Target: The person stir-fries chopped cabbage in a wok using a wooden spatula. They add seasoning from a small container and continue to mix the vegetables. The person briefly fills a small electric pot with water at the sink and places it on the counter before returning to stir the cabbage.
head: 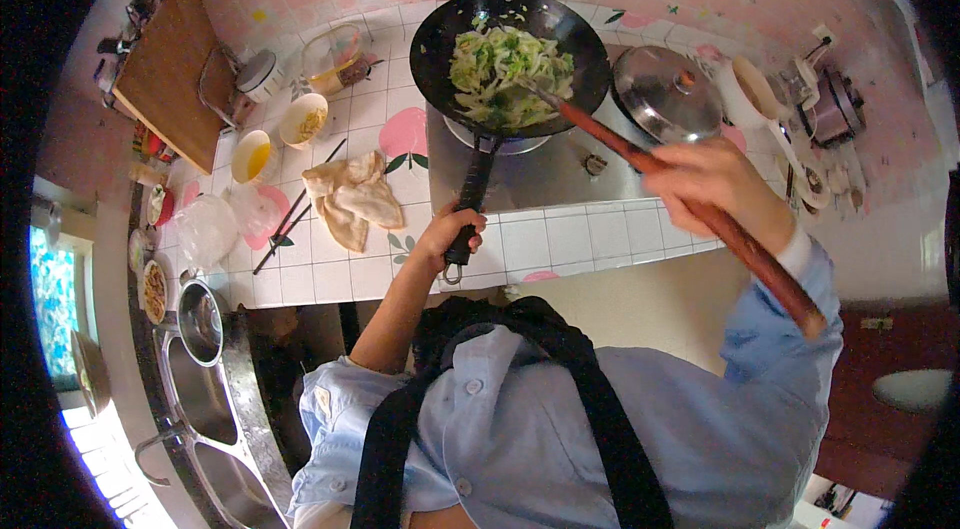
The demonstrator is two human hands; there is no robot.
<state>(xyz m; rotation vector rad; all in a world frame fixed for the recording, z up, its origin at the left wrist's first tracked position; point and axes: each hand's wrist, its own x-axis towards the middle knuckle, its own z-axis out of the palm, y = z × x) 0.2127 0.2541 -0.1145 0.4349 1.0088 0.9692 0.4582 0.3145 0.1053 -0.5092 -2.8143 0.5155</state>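
Note:
My left hand (448, 235) is closed around the black wrapped handle of a dark wok (433, 71), which sits over the burner of a metal-topped stove (517, 180). Chopped leafy cabbage (510, 71) is heaped in the wok. With my right hand (716, 184) I grip the long reddish wooden handle of a metal cooking utensil (615, 139). Its metal end is in among the cabbage, so its exact shape is hidden. The right hand looks slightly blurred, to the right of the wok and above the stove's front right part.
A domed metal lid (664, 93) lies right of the wok. On the tiled counter at left are a folded cloth (352, 199), black chopsticks (289, 225), a bowl of yellow liquid (255, 157), another bowl (304, 122) and plastic bags (206, 232). A metal pot (201, 322) stands by the sink (196, 386).

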